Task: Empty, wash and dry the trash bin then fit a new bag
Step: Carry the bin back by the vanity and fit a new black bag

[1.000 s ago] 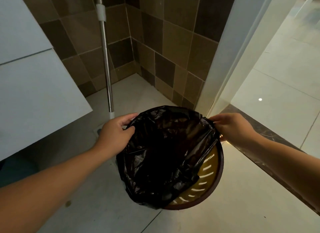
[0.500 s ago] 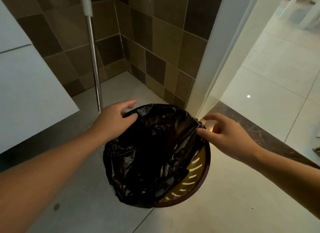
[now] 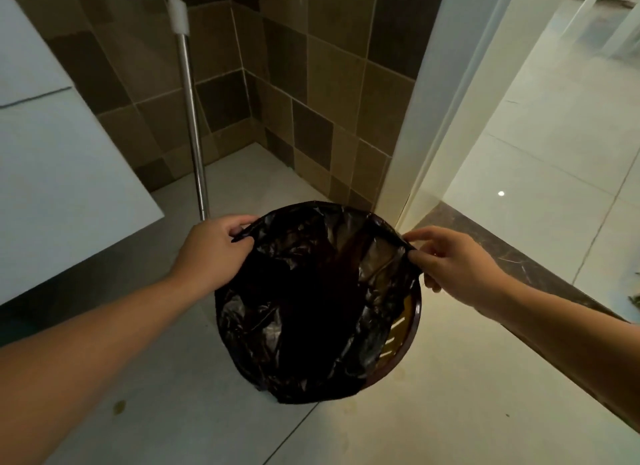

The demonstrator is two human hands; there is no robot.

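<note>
A round brown trash bin (image 3: 405,340) with slotted walls stands on the tiled floor below me. A black plastic bag (image 3: 311,302) is spread over its mouth and covers most of it; a sliver of the bin's inside shows at the right. My left hand (image 3: 211,253) pinches the bag's edge at the far-left side of the rim. My right hand (image 3: 453,260) pinches the bag's edge at the far-right side of the rim. The bag is stretched between both hands.
A metal pole (image 3: 192,125) stands upright just behind the bin against the brown tiled wall (image 3: 329,83). A white cabinet (image 3: 59,159) juts out at the left. A white door frame (image 3: 426,125) and a dark stone threshold (image 3: 512,256) lie to the right.
The bag has been pulled wider over the bin's mouth, leaving less of the bin's inside showing. My right hand has moved outward to the right rim.
</note>
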